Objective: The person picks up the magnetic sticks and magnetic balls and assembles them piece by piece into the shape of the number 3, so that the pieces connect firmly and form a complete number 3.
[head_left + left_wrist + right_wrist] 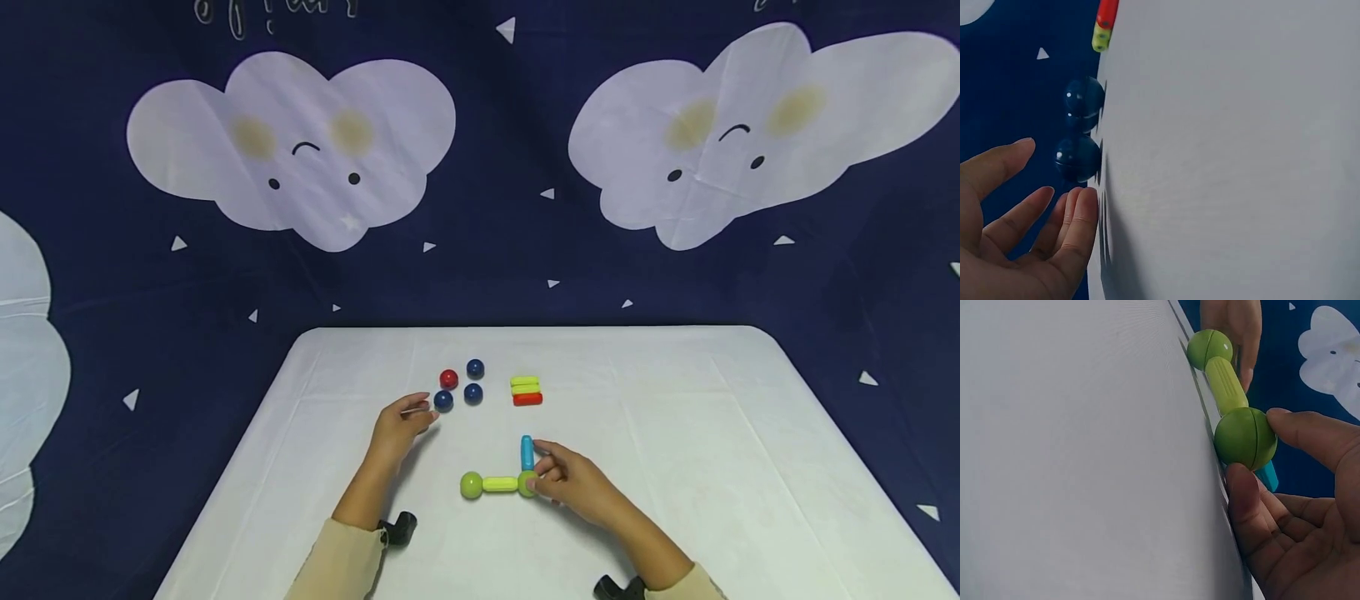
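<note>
My right hand (577, 487) pinches the right green ball (1245, 439) between thumb and a finger. A yellow-green rod (500, 484) joins it to another green ball (471, 485) on the left, and a blue rod (527, 452) points away from it toward the back. My left hand (400, 429) holds nothing; its fingers are loosely bent beside the nearest dark blue ball (443, 402). In the left wrist view that blue ball (1077, 159) is just beyond the fingertips of the left hand (1035, 244).
Behind the left hand lie a red ball (448, 379) and two more blue balls (473, 393). Right of them, two yellow-green rods (525, 381) and a red rod (528, 399) lie side by side on the white table (675, 433). A dark blue cloth with clouds hangs behind.
</note>
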`<state>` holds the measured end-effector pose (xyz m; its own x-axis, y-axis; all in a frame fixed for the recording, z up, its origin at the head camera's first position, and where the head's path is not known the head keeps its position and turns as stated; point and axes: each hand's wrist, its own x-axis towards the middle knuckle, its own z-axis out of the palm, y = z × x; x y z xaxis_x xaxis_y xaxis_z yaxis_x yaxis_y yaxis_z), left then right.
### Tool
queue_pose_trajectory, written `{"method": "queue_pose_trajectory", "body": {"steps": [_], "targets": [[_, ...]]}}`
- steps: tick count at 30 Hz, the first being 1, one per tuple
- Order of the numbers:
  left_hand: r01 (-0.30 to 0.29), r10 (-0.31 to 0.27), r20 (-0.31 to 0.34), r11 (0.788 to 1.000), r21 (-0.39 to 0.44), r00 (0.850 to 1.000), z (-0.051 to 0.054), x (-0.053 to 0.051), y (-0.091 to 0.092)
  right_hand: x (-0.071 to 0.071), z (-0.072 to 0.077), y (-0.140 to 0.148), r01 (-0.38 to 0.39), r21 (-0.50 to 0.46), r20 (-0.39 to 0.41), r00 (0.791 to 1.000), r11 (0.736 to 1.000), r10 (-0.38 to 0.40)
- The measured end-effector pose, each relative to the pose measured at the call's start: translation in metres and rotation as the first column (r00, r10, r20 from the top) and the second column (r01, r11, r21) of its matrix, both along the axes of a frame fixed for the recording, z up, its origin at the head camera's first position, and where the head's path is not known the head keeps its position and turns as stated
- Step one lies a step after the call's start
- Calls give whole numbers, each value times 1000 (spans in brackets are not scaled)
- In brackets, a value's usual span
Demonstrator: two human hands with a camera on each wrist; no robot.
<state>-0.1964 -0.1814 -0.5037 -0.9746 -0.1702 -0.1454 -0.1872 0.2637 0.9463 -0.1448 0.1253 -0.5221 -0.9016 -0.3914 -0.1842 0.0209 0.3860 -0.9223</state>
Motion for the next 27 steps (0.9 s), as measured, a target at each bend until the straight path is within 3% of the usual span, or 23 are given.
{"method": "queue_pose_trajectory", "body": {"steps": [6,15,23,27], "targets": [[23,-21,39,998,-57,999,3,-17,1,3,1,-1,-4,-15,26,1000,1000,5],[53,-48,44,992,-115,998,2,-34,4,5,0,0,-5,-71,49,999,997,9],[72,-66,50,990,-118,997,-1,-37,8,6,-1,1,-14,-83,44,999,996,18],[92,-80,89,985,-148,993,1,-34,8,6,0,1,-13,-87,48,999,996,17]]}}
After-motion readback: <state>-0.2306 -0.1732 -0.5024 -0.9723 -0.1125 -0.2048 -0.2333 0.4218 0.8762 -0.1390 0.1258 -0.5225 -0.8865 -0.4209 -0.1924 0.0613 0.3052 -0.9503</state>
